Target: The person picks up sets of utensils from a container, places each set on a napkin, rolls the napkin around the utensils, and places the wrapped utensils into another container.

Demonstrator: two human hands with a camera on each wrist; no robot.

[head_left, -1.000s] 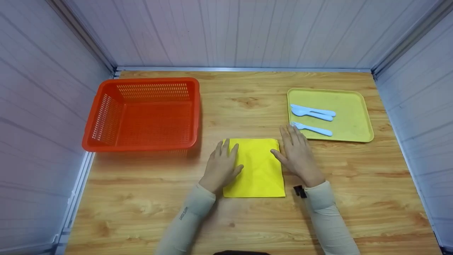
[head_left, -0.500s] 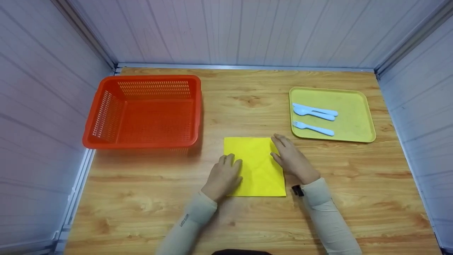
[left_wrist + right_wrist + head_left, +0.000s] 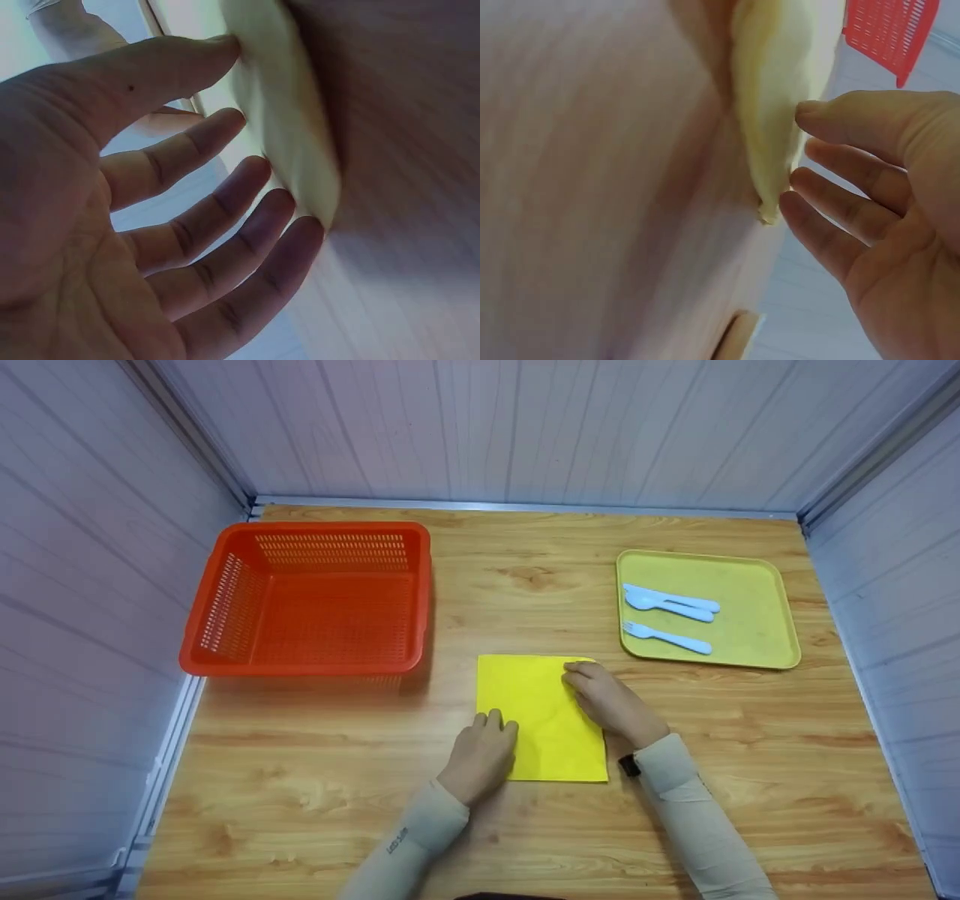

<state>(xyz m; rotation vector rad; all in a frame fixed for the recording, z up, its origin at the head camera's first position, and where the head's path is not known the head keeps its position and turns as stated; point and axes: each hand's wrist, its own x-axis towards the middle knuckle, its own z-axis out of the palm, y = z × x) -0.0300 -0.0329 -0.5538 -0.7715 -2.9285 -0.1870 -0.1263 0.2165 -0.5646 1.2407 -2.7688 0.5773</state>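
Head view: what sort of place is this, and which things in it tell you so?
Probably an indoor work booth: pale panels stand on three sides of a wood-grain table, where a red basket and a yellow tray are set out.

Left hand [image 3: 480, 751]: back uppermost, left fingers [image 3: 221, 201] slightly bent with gaps between, left thumb [image 3: 161, 79] set apart. Right hand [image 3: 611, 701]: back uppermost, angled inward, right fingers [image 3: 847, 206] bent, right thumb [image 3: 870, 120] clear of them. Left forearm [image 3: 409, 847], right forearm [image 3: 701, 829]: pale-sleeved, slanting forward and toward each other.
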